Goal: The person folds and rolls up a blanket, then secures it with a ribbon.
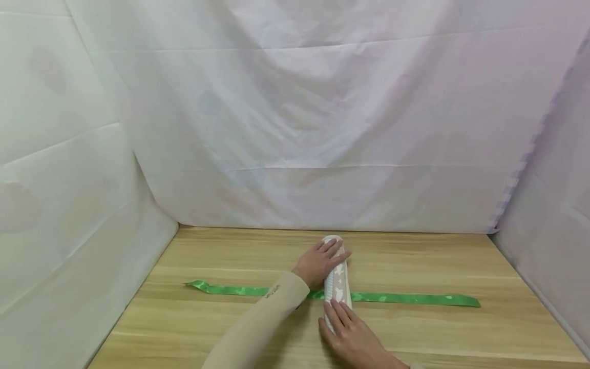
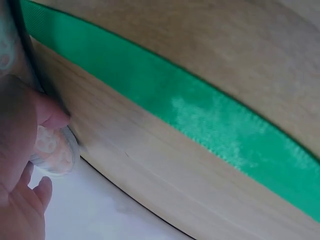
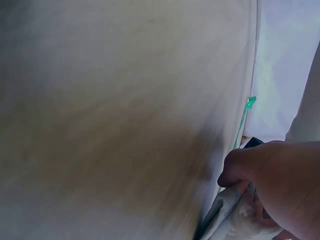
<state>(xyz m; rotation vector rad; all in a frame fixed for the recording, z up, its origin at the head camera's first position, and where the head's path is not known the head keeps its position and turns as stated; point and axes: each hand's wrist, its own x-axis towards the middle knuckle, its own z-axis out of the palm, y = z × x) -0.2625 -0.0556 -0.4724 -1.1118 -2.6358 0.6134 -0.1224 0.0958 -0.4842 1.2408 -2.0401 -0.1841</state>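
Note:
A long, narrow folded cloth bundle, patterned in white, beige and pale blue stripes, lies lengthwise on the wooden table. Beneath its middle runs a green ribbon, stretched left to right. My left hand rests on the far part of the bundle, fingers extended over it. On the near end lies my right hand, its fingers over the top. The left wrist view shows the left thumb against the bundle's side. In the right wrist view, the right thumb touches the cloth, partly hidden by the hand.
The wood-grain table is bordered by white cloth hangings at the back and both sides. The ribbon's left end is slightly twisted; its right end lies flat.

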